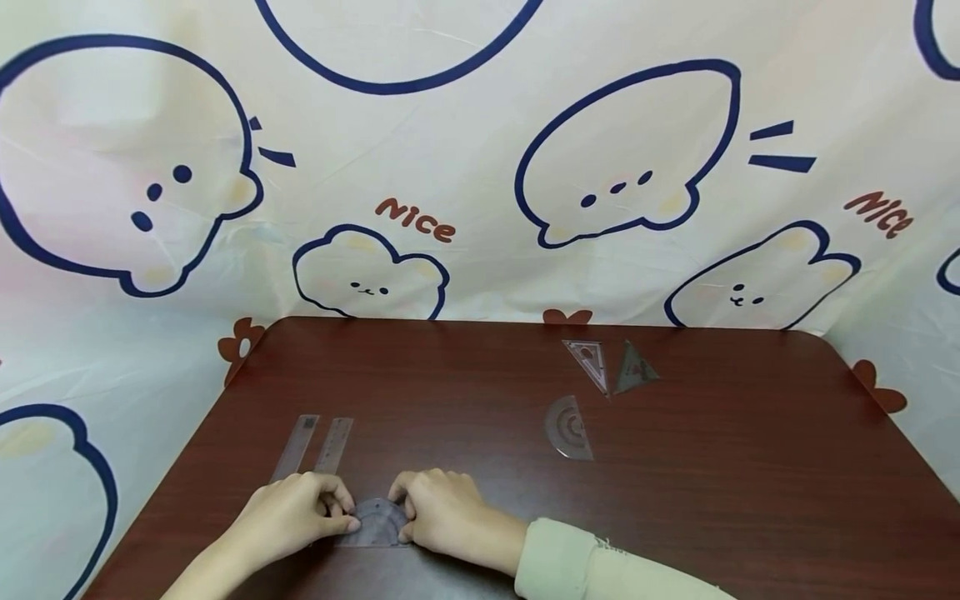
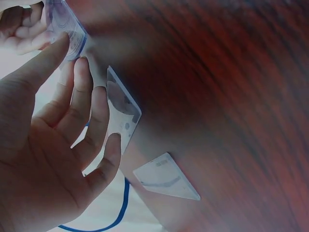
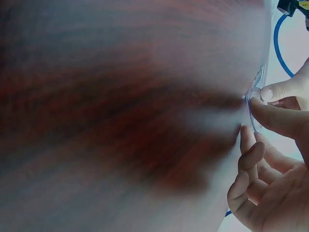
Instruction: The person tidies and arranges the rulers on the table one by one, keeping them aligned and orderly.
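A clear semicircular protractor (image 1: 377,525) is held low over the near part of the brown table, its straight edge toward me. My left hand (image 1: 291,512) pinches its left side between thumb and fingers. At its right side, my right hand (image 1: 448,514) pinches the other end. In the left wrist view the protractor (image 2: 76,37) shows between thumb and fingertips; in the right wrist view it (image 3: 250,108) appears nearly edge-on. Two clear straight rulers lie just beyond my left hand: one on the left (image 1: 297,446), a second (image 1: 335,443) beside it.
Another clear protractor (image 1: 567,429) lies right of centre on the table (image 1: 712,467). Farther back are a clear set square (image 1: 592,363) and a darker-looking set square (image 1: 635,370), side by side. A cartoon-printed cloth (image 1: 480,167) hangs behind and beside the table.
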A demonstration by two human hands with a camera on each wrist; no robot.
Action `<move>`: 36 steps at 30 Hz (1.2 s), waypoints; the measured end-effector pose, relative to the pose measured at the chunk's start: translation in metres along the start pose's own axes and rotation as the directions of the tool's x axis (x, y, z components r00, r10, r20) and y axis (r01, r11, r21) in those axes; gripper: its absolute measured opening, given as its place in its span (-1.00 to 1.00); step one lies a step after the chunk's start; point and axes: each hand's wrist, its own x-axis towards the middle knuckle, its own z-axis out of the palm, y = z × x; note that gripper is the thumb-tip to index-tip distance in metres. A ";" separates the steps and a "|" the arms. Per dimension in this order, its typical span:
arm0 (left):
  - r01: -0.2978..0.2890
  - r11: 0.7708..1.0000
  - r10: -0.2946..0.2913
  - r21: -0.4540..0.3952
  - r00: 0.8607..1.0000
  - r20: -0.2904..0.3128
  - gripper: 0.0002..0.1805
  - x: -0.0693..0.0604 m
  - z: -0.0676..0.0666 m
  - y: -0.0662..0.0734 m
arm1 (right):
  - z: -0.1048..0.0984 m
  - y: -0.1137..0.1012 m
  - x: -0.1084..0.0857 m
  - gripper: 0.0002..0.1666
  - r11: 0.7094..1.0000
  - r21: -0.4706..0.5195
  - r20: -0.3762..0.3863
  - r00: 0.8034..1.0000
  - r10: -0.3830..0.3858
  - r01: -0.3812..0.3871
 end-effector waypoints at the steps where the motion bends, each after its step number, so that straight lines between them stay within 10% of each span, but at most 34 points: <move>1: -0.003 1.000 0.003 0.003 1.000 0.001 -0.79 0.000 0.000 0.000 | 0.000 -0.001 0.000 -0.59 1.000 -0.002 0.001 1.000 0.002 -0.002; 36: -0.024 0.997 0.030 0.071 0.996 -0.083 -0.74 -0.002 0.006 -0.001 | 0.007 -0.001 -0.001 -0.56 0.999 -0.053 -0.046 0.999 -0.013 0.010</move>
